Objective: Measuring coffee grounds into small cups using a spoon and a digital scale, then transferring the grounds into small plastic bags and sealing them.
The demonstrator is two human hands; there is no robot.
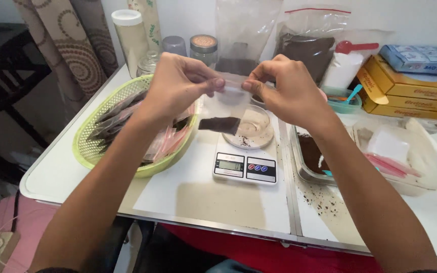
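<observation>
Small clear plastic pouch (pixel 222 108), dark brown powder settled at bottom, hung above digital kitchen scale (pixel 245 164) on white surface (pixel 198 197). Left hand (pixel 178 83) and right hand (pixel 287 86) grips pinched its top edge.

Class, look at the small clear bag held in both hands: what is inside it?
The bag holds a dark brown powder, settled along its bottom; the upper part looks empty. Fingers cover its top edge.

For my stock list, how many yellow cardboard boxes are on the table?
2: the upper yellow box and the lower yellow box, stacked at the table's far right; others may be hidden.
</observation>
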